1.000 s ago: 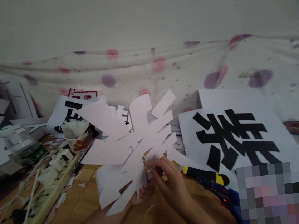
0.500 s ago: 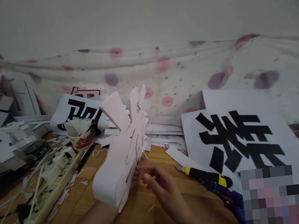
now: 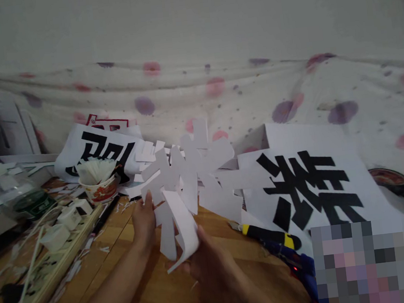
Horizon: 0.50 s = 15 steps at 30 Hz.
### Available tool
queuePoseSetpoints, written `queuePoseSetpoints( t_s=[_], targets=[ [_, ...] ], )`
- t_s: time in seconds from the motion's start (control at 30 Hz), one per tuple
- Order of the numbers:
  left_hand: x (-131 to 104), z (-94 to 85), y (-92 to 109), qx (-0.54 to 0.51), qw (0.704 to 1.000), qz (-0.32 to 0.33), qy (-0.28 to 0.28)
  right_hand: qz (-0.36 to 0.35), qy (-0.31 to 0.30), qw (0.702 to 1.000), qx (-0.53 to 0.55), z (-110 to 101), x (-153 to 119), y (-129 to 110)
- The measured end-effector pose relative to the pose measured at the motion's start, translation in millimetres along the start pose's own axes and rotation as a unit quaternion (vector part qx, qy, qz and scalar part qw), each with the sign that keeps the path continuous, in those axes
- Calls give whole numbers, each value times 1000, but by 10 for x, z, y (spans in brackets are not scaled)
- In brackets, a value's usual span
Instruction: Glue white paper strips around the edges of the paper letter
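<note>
"Okay, so where's the white cutout (image 3: 180,166) sitting compared to the hands?"

"Pretty much between them and reaching out past them, held up over the wooden table (image 3: 161,302). The left hand (image 3: 144,221) is on its left edge, thumb in front. The right hand (image 3: 210,257) is down at the lower right, up against the curled strip (image 3: 184,221) that bends out of the bottom part."

"Are both actually gripping it?"

"Yeah, looks like it. Left has the edge pinched between thumb and fingers. Right is curved around the strip, with fingertips poking out underneath, though honestly part of that hand is hidden behind the paper, so I can't tell how every finger sits."

"What's lying around it?"

"To the right there's a black and yellow cutter (image 3: 270,236) with its blade end facing the cutout, and a blue tool (image 3: 304,266) with a little red light right by the handle. Behind those, a sheet with bold black strokes (image 3: 252,175)."

"And the other side?"

"Paper cup (image 3: 99,192) stuffed with white strips, another printed sheet (image 3: 67,152) behind it, then a power strip (image 3: 52,280) with white plugs in it, and a clear bottle (image 3: 28,195) off to the left. Paper scraps all over that side too lol. Spotted cloth (image 3: 180,90) hangs along the back."
</note>
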State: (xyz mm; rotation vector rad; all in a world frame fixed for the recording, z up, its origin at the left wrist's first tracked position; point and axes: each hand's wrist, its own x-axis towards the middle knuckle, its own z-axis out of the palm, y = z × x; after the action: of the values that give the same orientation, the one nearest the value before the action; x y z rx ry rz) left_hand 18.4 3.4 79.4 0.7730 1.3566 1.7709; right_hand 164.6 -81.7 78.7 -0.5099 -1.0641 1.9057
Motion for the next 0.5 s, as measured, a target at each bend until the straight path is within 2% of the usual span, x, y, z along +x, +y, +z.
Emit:
queuePoseSetpoints(
  t_s=[0.1, 0.23, 0.5],
  targets=[
    [16, -6, -15, 1, 1000, 17, 23, -36, 17, 999, 23, -45, 36, 29],
    [17, 15, -28, -50, 998, 33, 35, -69, 33, 994, 83, -94, 63, 46],
    [-73, 42, -18, -60, 990, 117, 50, -74, 64, 993, 58, -113, 32, -22]
  ],
)
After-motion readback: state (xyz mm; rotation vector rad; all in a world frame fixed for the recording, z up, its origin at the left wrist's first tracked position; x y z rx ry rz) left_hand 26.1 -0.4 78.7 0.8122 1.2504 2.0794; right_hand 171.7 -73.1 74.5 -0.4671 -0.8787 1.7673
